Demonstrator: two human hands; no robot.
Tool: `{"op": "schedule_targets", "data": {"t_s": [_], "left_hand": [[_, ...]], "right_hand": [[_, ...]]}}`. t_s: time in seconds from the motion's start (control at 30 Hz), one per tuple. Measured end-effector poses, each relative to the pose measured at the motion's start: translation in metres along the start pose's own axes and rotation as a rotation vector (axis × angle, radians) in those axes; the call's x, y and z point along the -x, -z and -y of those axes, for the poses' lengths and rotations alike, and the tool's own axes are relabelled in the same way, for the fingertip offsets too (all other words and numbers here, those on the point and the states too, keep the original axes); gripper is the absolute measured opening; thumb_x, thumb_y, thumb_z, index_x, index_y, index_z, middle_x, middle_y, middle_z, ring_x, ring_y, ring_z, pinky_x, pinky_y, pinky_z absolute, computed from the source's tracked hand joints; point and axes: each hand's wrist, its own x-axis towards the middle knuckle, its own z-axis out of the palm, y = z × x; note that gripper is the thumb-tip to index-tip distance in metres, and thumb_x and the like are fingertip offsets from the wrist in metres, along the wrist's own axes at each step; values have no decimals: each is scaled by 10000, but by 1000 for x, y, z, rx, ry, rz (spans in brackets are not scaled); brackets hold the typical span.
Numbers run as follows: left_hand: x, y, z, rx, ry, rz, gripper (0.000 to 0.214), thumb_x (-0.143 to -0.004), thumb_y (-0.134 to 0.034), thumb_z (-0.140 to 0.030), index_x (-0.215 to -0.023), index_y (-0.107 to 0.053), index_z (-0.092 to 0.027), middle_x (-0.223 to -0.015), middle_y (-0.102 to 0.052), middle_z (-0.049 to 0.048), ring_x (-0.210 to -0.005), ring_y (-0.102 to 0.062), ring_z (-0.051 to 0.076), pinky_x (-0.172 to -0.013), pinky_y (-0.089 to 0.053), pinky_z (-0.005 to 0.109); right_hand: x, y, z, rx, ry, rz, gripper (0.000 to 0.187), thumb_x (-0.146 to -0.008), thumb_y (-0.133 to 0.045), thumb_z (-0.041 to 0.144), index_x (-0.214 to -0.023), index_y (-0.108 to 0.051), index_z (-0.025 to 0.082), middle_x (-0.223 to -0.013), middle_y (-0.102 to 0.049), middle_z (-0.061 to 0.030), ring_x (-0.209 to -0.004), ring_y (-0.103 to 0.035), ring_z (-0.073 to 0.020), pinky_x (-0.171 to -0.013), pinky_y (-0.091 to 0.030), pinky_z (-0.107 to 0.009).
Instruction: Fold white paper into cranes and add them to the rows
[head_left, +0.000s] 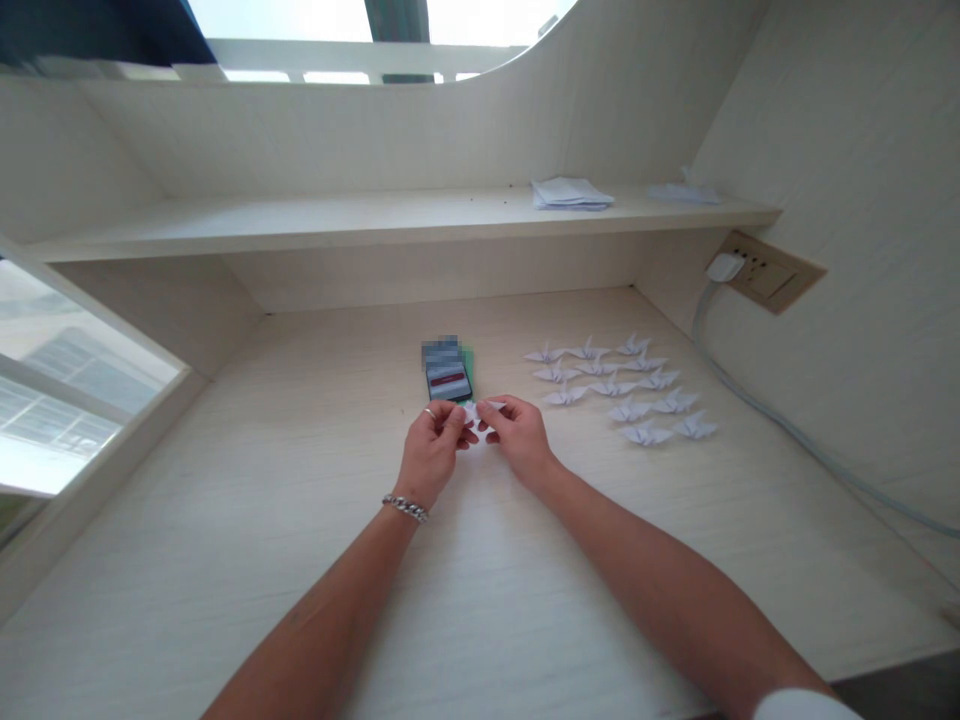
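Observation:
Between my two hands, over the pale desktop, is a small folded white paper crane (471, 411), mostly covered by fingers. My left hand (435, 445), with a ring and a chain bracelet at the wrist, pinches its left side. On the other side, my right hand (519, 432) grips it between thumb and forefinger. Just beyond the fingers lies a phone (448, 380) with its screen lit, on top of something green. To the right, several finished white paper cranes (611, 386) sit in loose rows on the desk.
A shelf (337, 222) runs along the back, carrying a stack of white paper (571, 194) and more paper (682, 194) farther right. On the right wall, a white plug (724, 267) sits in a socket panel (776, 272), its grey cable (795, 430) trailing down the desk's right side.

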Motion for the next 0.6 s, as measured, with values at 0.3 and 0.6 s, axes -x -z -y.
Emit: {"op": "schedule_targets", "data": {"t_s": [0.3,0.6], "left_hand": [[0,-1,0,47,21,-1,336,-773,-662,-485,-798,-546,-170,-660,-621,-14,-584,-606,103,-575,-483,217],[-2,1,3,71,40,6,346,-763,-675,-484,-788,-544,-165,-651,-617,-16,-584,-606,104,-572,-478,216]], "right_hand": [[2,-1,3,-102,-92,3,321,-615,-768,433,-761,-684,159,-604,-619,9,-584,-568,-120,-499,-420,-222],[2,-1,4,-139,-132,17,307,-610,-772,419,-758,-691,164,-615,-617,10,-599,-569,-118,-509,-410,-221]]}}
